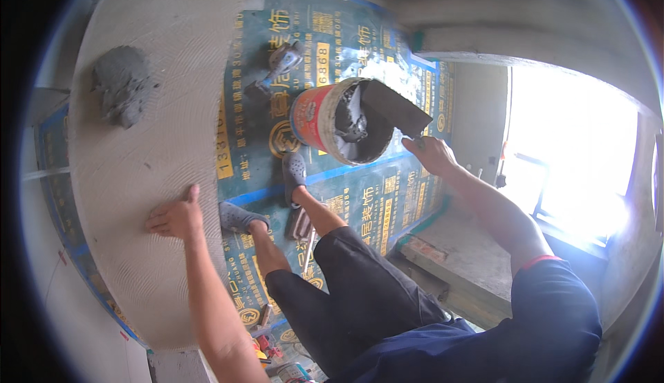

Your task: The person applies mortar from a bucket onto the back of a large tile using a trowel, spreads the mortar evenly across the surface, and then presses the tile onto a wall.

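Note:
My left hand (176,215) lies open, fingers spread, on a long pale grey panel (124,175) with fine combed lines on its surface. A lump of wet grey mortar (126,84) sits on that panel's upper part. My right hand (432,153) grips the handle of a flat rectangular trowel (401,106), held over the bucket (315,118), which is white with red and blue markings and contains grey mortar (351,120). Above my feet, to the bucket's upper left, a blue and silver power tool (280,65) lies on the floor covering.
Green printed protective sheeting (249,127) with blue tape covers the floor. A concrete ledge (470,258) runs below a bright window (567,141) at the right. Small tools and a can (294,372) lie near the lower edge. Brown blocks (301,224) sit by my right foot.

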Tool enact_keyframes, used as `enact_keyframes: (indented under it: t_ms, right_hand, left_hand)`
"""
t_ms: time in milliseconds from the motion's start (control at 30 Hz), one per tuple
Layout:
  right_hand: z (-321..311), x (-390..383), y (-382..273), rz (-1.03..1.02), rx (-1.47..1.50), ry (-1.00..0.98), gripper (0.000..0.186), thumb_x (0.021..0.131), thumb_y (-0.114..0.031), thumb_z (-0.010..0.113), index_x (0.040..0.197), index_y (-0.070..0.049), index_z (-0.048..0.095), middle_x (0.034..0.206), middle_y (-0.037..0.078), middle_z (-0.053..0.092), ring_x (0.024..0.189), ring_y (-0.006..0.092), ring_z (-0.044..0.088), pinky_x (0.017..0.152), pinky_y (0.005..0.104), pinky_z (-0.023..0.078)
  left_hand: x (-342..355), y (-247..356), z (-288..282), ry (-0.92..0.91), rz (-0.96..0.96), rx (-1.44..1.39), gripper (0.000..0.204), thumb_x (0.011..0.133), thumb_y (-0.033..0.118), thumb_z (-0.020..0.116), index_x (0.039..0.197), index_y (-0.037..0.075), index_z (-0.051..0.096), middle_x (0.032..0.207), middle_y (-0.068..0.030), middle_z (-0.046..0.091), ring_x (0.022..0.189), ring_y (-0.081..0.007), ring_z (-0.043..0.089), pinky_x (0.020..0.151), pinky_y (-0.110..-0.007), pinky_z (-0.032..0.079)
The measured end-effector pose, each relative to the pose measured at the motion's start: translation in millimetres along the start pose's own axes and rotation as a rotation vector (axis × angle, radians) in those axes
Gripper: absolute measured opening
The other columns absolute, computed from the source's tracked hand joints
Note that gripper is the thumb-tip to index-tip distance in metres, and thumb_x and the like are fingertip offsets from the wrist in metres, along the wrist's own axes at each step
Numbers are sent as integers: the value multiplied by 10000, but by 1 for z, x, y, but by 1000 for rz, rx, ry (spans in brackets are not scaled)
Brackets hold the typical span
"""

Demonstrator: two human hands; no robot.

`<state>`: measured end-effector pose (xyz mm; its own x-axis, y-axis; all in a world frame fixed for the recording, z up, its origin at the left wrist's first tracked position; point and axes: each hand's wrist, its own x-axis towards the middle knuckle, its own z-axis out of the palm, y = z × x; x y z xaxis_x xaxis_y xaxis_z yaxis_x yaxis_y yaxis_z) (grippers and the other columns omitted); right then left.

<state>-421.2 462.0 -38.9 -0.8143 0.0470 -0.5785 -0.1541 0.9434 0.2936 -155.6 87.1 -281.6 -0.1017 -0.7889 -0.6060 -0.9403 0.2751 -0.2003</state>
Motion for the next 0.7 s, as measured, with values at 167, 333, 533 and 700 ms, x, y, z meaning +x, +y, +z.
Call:
enact_keyframes:
  t_ms: [167,333,533,700]
  right_hand:
    - [2,83,36,-140,-606,-49,405,841,-451,479,909,-88,645,876,82,654,837,244,630,726,402,474]
    - [43,177,12,-220,-673,325,205,804,-221,492,907,-104,626,886,81,639,862,238,599,785,404,399]
    - [62,217,28,-294,-372,-44,406,769,-426,473,861,-77,661,869,148,646,892,268,616,784,406,454]
    - [147,208,40,-125,-28,-30,508,761,-501,464,855,-45,668,908,191,636,908,331,600,803,406,463]
  left_hand:
    - [12,-11,18,81,-22,46,1246,653,757,499,1256,-242,62,1293,-474,56,1235,-582,114,1017,-566,174]
    - [26,-24,28,32,-26,128,1191,675,775,434,1269,-214,138,1330,-418,118,1241,-559,148,1017,-567,179]
    - [46,-38,22,-110,129,262,1083,714,760,394,1240,-184,309,1293,-450,169,1214,-586,161,1013,-595,146]
    - [53,-51,23,-139,178,148,1049,728,730,425,1226,-188,328,1296,-439,185,1216,-573,177,1024,-578,139]
